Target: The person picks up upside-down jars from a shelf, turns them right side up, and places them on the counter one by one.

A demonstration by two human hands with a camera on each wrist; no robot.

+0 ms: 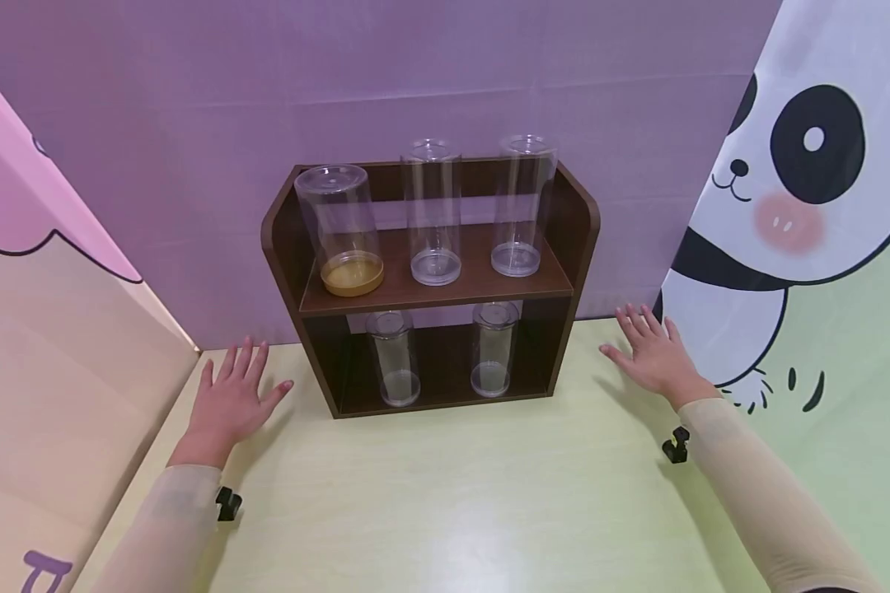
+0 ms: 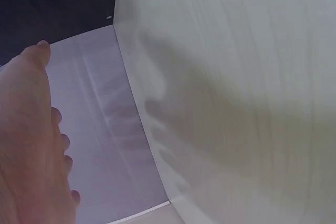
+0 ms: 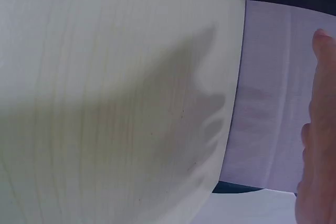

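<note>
A dark brown two-tier shelf (image 1: 578, 216) stands at the back of the pale yellow table (image 1: 452, 494). On its upper board stand three clear cylinders: a wide one with a yellow base (image 1: 341, 231), a middle one (image 1: 433, 212) and a right one (image 1: 522, 206). Two smaller clear cylinders (image 1: 395, 356) (image 1: 493, 347) stand below. My left hand (image 1: 230, 399) lies flat, fingers spread, on the table left of the shelf. My right hand (image 1: 653, 354) lies flat to the shelf's right. Both hold nothing. The wrist views show each palm (image 2: 29, 145) (image 3: 320, 129) over the tabletop.
A purple backdrop (image 1: 415, 74) closes off the rear. A pink and peach panel (image 1: 52, 329) borders the left, and a panda-print panel (image 1: 808, 189) the right. Small black clips (image 1: 227, 502) (image 1: 677, 445) sit at my wrists.
</note>
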